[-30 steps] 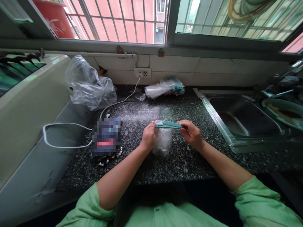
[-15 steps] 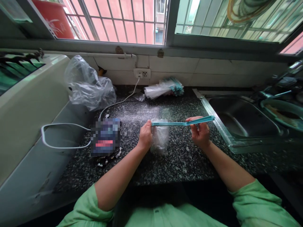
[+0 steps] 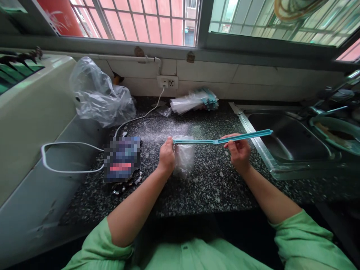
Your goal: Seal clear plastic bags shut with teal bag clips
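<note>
A long, thin teal bag-sealing clip (image 3: pixel 244 135) spans both hands, unfolded at a hinge near its middle. My left hand (image 3: pixel 167 155) is closed, pinching its left end between thumb and fingers. My right hand (image 3: pixel 239 152) grips the right arm of the clip from behind and below; that arm tilts up and its tip reaches over the sink's left side. A crumpled clear plastic bag (image 3: pixel 184 159) is below the left arm, beside my left hand. Whether the bag touches the clip, I cannot tell.
At the back lies a bundle of clear plastic with teal ends (image 3: pixel 194 101). A large clear bag (image 3: pixel 102 97) stands back left. A pixelated device (image 3: pixel 122 159) and a white cable (image 3: pixel 43 157) are on the left. The steel sink (image 3: pixel 281 131) is on the right.
The clip's right arm now extends farther right and its broad inner side shows more. My left hand has shifted slightly left, and the whole view has moved a little.
</note>
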`<state>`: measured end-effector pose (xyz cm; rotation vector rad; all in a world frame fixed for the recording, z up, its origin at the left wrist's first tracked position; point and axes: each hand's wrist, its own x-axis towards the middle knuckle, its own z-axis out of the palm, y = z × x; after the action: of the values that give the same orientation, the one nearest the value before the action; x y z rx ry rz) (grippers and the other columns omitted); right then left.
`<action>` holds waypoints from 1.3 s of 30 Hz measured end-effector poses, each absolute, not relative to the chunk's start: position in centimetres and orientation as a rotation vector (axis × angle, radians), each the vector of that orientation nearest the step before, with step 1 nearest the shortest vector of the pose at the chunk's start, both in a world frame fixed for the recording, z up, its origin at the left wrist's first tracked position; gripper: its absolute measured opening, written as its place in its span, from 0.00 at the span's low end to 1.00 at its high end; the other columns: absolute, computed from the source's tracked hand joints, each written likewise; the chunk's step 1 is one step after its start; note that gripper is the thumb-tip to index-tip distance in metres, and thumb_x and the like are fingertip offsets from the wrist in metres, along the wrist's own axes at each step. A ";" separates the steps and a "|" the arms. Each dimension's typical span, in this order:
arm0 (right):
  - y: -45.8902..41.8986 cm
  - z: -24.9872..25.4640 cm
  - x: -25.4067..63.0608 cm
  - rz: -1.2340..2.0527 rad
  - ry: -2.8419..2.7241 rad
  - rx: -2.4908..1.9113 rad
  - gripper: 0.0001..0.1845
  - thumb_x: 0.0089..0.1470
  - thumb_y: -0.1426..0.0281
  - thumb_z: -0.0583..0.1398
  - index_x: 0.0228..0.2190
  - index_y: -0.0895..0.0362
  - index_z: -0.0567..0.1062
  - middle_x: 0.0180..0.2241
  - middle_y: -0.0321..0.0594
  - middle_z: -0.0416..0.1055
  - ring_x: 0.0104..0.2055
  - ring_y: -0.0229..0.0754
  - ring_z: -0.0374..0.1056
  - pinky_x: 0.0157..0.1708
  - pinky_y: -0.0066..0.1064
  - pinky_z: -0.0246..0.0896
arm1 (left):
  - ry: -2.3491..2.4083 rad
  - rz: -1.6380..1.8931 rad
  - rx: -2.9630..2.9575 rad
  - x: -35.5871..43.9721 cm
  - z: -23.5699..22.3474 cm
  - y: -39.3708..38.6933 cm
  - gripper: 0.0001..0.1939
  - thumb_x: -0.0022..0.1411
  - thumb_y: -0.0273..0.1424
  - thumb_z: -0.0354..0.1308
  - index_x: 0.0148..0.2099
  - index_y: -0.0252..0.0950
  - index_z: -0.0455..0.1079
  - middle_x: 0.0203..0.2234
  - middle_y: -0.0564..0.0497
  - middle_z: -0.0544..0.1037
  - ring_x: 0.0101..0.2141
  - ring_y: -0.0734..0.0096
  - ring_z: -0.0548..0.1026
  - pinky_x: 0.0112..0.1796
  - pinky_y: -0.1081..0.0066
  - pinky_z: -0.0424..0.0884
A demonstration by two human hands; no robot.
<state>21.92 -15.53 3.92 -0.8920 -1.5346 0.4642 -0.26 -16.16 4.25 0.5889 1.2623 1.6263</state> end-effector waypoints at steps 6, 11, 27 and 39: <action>-15.3 3.5 22.1 0.613 -1.476 -0.833 0.07 0.53 0.64 0.57 0.33 0.53 0.69 0.31 0.36 0.69 0.25 0.34 0.65 0.24 0.28 0.64 | 1.229 1.641 0.571 -0.6 4.3 -16.0 0.20 0.56 0.40 0.57 0.20 0.37 0.55 0.16 0.59 0.58 0.18 0.80 0.56 0.21 0.77 0.57; -15.2 3.1 22.3 0.610 -1.531 -0.844 0.08 0.52 0.63 0.57 0.31 0.55 0.68 0.28 0.35 0.65 0.24 0.34 0.62 0.24 0.28 0.63 | 1.147 1.614 0.726 -0.8 3.4 -15.9 0.20 0.55 0.40 0.59 0.21 0.37 0.55 0.16 0.59 0.56 0.18 0.81 0.54 0.20 0.77 0.54; -14.7 3.2 21.8 0.403 -1.871 -0.912 0.11 0.52 0.61 0.60 0.32 0.56 0.73 0.28 0.37 0.71 0.24 0.34 0.64 0.22 0.27 0.64 | 1.132 1.615 0.697 -1.1 3.4 -15.7 0.19 0.53 0.40 0.60 0.21 0.36 0.57 0.15 0.59 0.59 0.17 0.81 0.56 0.19 0.77 0.55; -14.4 2.6 21.7 0.244 -1.940 -0.950 0.10 0.53 0.61 0.60 0.29 0.55 0.73 0.26 0.38 0.72 0.26 0.37 0.67 0.26 0.29 0.66 | 1.112 1.515 0.717 -1.2 3.3 -15.3 0.19 0.50 0.43 0.61 0.22 0.35 0.60 0.15 0.59 0.63 0.18 0.80 0.60 0.21 0.76 0.57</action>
<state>21.73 -14.45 2.59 -0.9497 -1.9403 0.2444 -1.22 -15.34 3.31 0.7172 1.1119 1.5153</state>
